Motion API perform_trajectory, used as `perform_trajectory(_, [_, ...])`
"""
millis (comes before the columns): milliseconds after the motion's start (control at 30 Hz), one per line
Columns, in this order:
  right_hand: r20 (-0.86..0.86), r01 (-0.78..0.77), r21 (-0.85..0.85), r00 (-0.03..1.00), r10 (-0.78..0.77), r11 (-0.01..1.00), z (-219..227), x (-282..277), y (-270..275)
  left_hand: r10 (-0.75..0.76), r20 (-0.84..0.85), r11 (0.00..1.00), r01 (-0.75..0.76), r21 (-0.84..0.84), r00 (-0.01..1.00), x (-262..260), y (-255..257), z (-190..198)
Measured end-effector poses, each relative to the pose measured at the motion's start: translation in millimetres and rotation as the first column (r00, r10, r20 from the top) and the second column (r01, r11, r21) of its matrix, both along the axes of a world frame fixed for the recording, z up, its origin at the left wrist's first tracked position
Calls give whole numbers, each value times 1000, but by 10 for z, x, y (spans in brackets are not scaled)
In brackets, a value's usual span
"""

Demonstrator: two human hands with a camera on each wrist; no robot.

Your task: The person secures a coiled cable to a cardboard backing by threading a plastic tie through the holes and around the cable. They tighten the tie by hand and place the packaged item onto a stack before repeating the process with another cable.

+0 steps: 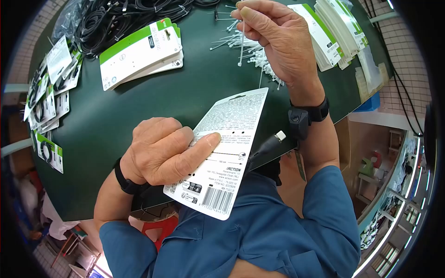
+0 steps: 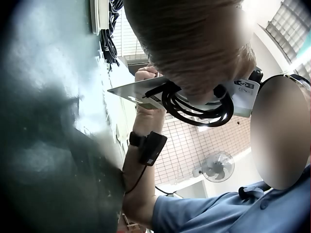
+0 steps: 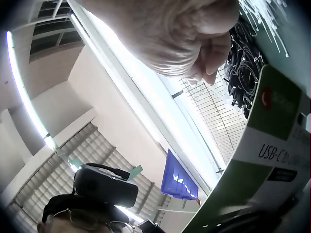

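Observation:
My left hand [image 1: 167, 150] grips a printed card [image 1: 222, 185] whose text and barcode side faces up, thumb on top. Behind the card, a coiled black cable [image 2: 214, 114] shows in the left wrist view under the left hand [image 2: 194, 43]; its connector [image 1: 280, 136] sticks out past the card's right edge. Above and to the right, my right hand [image 1: 285, 41] pinches a thin white cable tie [image 1: 242, 44] between thumb and fingers, apart from the card. The right wrist view shows the card's green and white front [image 3: 252, 141] and the right hand [image 3: 175, 34], its fingertips partly hidden.
White cable ties [image 1: 259, 58] lie scattered beyond the card. Stacked cards [image 1: 139, 53] and black cable bundles [image 1: 111, 23] sit at the back left, carded cables [image 1: 48, 97] at the left edge. More card stacks [image 1: 324, 41] stand back right on the green table [image 1: 106, 111].

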State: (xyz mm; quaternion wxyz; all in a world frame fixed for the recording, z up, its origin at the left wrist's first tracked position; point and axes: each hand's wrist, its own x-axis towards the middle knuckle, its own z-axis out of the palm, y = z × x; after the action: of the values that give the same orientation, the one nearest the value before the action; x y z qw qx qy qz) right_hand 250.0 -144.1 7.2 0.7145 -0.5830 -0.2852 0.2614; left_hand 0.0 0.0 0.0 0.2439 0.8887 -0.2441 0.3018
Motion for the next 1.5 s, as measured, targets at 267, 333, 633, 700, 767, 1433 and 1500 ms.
perform_trajectory(267, [242,-151,-45,957,158,987,4,-66,-7,-1,19,998,0,69,1000,0,27,38])
perform_trajectory(333, [253,-158,-19,955,158,987,-2,-111,13,17,34,996,-19,82,999,-4,27,42])
perform_trajectory(633, [428,-119,-202,882,197,972,85,-244,-1,67,98,989,-79,128,993,18,107,24])
perform_trajectory(700, [381,-166,-209,894,236,964,92,-268,-15,75,96,987,-88,135,993,43,120,18])
perform_trajectory(767, [222,-195,-256,941,254,947,101,-300,-10,65,182,987,-90,132,981,88,137,-24])
perform_trajectory(1433, [391,-110,-449,868,306,887,139,-320,6,69,141,985,-90,149,988,50,119,-12])
perform_trajectory(1500, [454,-91,-431,838,303,898,142,-312,0,78,102,983,-94,156,992,30,114,4])
